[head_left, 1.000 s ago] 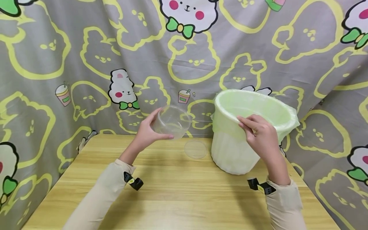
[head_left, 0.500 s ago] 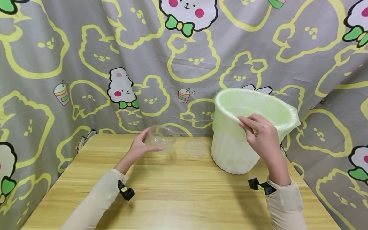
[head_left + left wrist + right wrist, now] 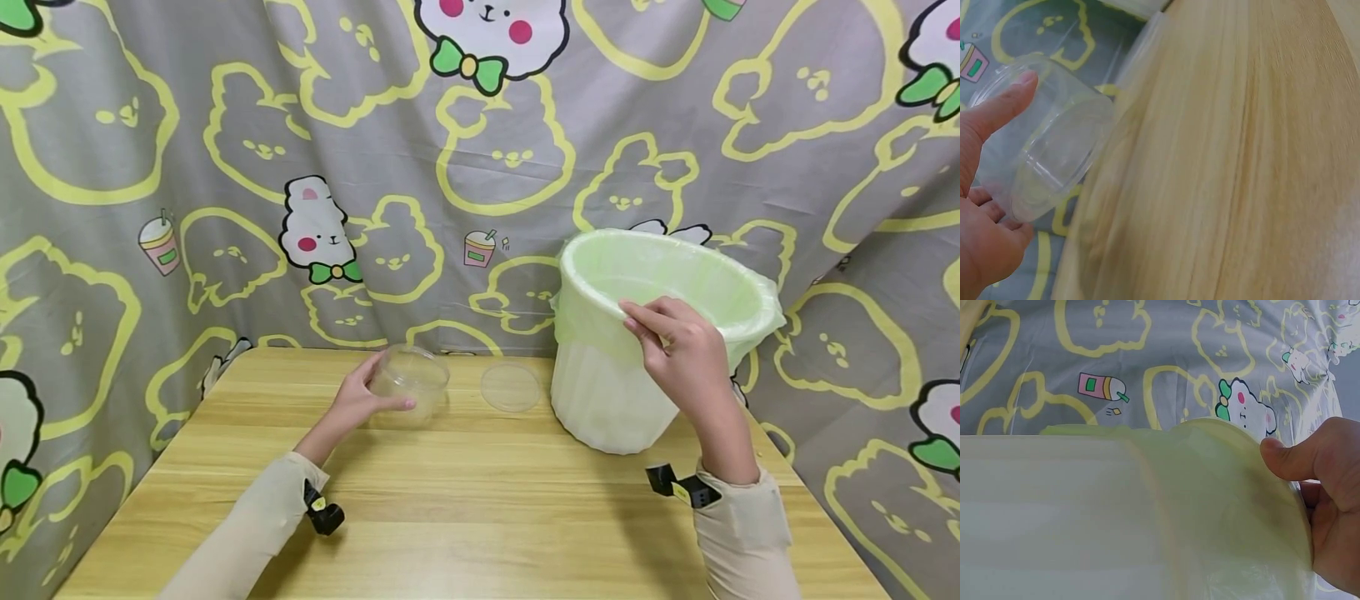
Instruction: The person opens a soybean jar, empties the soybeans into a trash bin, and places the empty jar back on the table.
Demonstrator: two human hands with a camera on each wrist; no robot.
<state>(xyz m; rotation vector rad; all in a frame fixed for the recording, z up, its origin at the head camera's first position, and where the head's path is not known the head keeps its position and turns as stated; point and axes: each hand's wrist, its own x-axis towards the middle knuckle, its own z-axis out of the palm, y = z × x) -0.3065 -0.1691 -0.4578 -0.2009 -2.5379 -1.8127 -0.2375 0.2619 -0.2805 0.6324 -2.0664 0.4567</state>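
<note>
My left hand [image 3: 356, 400] holds a clear round plastic tub [image 3: 411, 383] low over the back of the table. In the left wrist view, the thumb lies along the near side of the tub [image 3: 1063, 147] and the other fingers curl beneath it. My right hand [image 3: 686, 346] pinches the front rim of a white trash bin [image 3: 600, 404] lined with a pale green bag [image 3: 667, 287]. In the right wrist view, the thumb is outside the bagged rim, with fingertips partly hidden behind it. Between tub and bin, a clear round lid [image 3: 510, 388] lies flat on the table.
The light wooden table [image 3: 450, 517] ends at a grey cartoon-print curtain [image 3: 390, 133] hanging behind and on both sides. The bin stands tall at the back right, near the table's right edge.
My left hand has moved down and left with the tub, from beside the bin at rim height to close over the tabletop. The right hand and bin have stayed in place.
</note>
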